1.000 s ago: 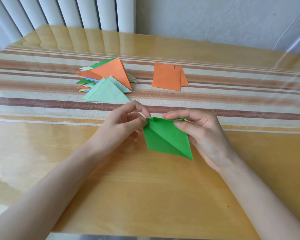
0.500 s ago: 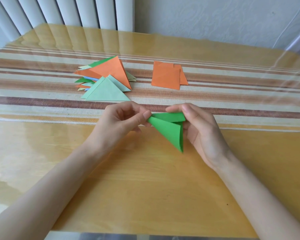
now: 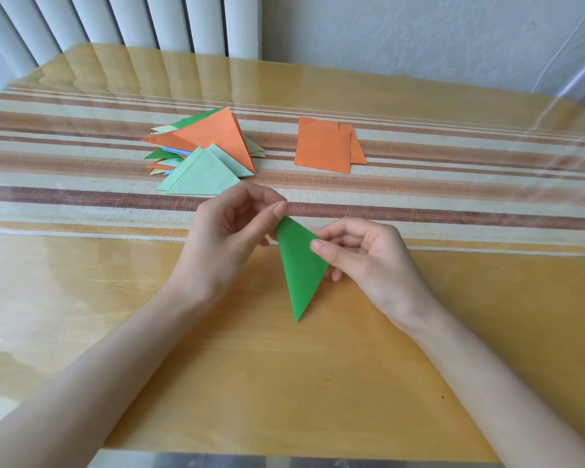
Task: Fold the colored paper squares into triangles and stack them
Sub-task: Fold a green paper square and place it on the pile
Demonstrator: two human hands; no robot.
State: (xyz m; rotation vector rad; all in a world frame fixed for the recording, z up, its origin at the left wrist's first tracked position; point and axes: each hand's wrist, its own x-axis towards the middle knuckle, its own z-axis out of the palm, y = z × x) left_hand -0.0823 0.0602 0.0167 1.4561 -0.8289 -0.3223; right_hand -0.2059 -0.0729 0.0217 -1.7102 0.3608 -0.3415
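Observation:
A dark green paper triangle [image 3: 299, 268] hangs point-down above the table, held between both hands. My left hand [image 3: 230, 238] pinches its top corner with thumb and forefinger. My right hand [image 3: 362, 258] grips its right corner. Beyond them lies a loose stack of folded triangles [image 3: 210, 146], orange on top with pale green, dark green and blue pieces showing. Two flat orange paper squares [image 3: 325, 145] lie overlapped to the right of that stack.
The wooden table [image 3: 284, 383] carries a striped runner [image 3: 453, 211] under a glossy transparent cover. White vertical blinds [image 3: 132, 21] and a pale wall stand behind the far edge. The near table edge runs along the bottom.
The green paper went from a half-open square to a closed triangle, now turned upright with its long point down. Both hands shifted slightly right and my right hand dropped lower.

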